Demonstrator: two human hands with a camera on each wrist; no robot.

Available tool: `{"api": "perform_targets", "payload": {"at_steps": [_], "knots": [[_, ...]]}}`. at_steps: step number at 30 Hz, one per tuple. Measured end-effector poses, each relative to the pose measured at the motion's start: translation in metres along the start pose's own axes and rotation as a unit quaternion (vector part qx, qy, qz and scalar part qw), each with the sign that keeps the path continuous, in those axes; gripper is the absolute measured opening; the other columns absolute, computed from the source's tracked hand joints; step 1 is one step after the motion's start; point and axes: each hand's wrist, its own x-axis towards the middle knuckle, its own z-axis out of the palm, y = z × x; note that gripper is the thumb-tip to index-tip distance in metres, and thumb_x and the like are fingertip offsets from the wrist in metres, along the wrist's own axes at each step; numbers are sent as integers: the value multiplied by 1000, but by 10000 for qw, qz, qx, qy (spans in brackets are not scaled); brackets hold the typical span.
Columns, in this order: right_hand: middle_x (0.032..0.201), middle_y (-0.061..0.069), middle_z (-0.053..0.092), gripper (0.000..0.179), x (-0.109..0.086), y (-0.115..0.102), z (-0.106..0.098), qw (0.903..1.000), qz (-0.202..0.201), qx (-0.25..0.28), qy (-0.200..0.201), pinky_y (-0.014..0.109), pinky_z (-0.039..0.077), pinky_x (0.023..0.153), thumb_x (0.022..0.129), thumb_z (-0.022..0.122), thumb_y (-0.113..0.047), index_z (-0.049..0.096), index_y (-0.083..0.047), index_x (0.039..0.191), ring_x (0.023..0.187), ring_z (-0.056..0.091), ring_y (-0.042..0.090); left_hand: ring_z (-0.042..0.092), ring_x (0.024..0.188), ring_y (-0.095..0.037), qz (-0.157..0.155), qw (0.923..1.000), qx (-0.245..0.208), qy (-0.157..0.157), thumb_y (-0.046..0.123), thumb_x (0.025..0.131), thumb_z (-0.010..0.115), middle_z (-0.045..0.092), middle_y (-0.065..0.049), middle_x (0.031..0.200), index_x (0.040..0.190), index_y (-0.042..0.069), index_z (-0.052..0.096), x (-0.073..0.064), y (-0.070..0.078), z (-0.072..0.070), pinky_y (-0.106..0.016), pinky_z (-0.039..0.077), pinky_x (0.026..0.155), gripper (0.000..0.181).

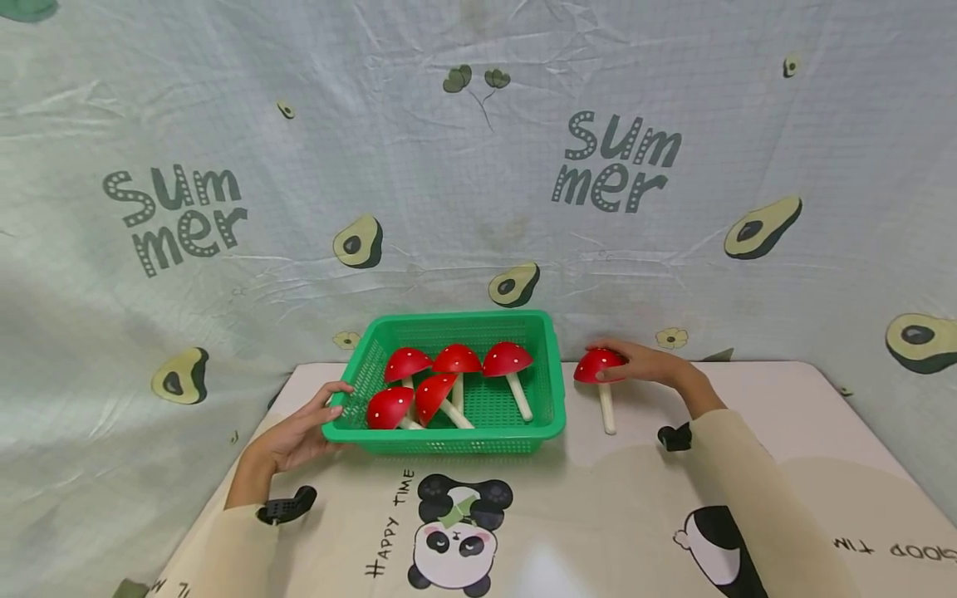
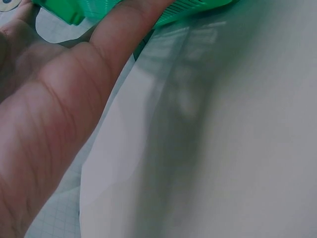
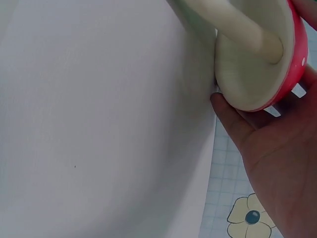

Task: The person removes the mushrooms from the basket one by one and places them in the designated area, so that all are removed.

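A green plastic basket point(image 1: 456, 433) stands at the far side of the table with several toy mushrooms point(image 1: 507, 358) in it, red caps dotted white and pale stems. My left hand point(image 1: 295, 436) grips the basket's left side, fingers at the rim. In the left wrist view that hand point(image 2: 64, 94) reaches up to the green basket wall point(image 2: 195, 10). Right of the basket, my right hand point(image 1: 646, 364) holds another toy mushroom point(image 1: 606, 407) by its cap, stem toward me. The right wrist view shows the cap's white underside point(image 3: 247, 79) above the thumb; the other fingers are partly hidden behind the cap.
The table point(image 1: 598, 515) has a pale cover with panda prints point(image 1: 454, 556). Behind it hangs a light curtain point(image 1: 449, 166) printed with avocados and lettering. A black strap piece point(image 1: 287, 505) sits at the left wrist, and another point(image 1: 675, 437) at the right.
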Motion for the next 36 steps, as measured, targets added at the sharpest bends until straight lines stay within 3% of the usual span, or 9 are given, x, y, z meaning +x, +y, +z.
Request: {"api": "perform_targets", "payload": {"at_steps": [7, 14, 23, 36], "knots": [[149, 18, 42, 68, -1, 2, -3, 9998, 19, 189, 23, 52, 45, 102, 98, 61, -42, 38, -12, 154, 135, 37, 40, 58, 103, -18, 30, 9999, -98, -5, 12, 110, 36, 8, -16, 143, 129, 37, 40, 2, -2, -2, -41, 51, 94, 32], [151, 24, 41, 59, -3, -2, -12, 9994, -230, -37, 238, 59, 42, 105, 103, 53, -34, 39, -4, 152, 135, 39, 45, 58, 105, -18, 9, 9999, -145, -12, 11, 110, 35, 7, -16, 144, 128, 38, 41, 1, -1, -1, -40, 51, 94, 33], [146, 22, 52, 49, -9, -21, -18, 9958, -540, -188, 711, 58, 44, 104, 104, 55, -28, 50, -1, 144, 134, 48, 43, 57, 107, -20, -65, 9998, -176, 55, 12, 110, 37, 5, -17, 146, 128, 39, 41, 0, 1, 2, -41, 51, 95, 32], [140, 21, 59, 42, -22, -43, -14, 9918, -939, -315, 803, 55, 48, 102, 103, 59, -26, 59, -3, 139, 129, 55, 41, 57, 107, -20, -39, 10000, -69, 4, 13, 111, 37, 6, -17, 145, 128, 39, 40, 1, 1, 1, -44, 49, 98, 31]]}}
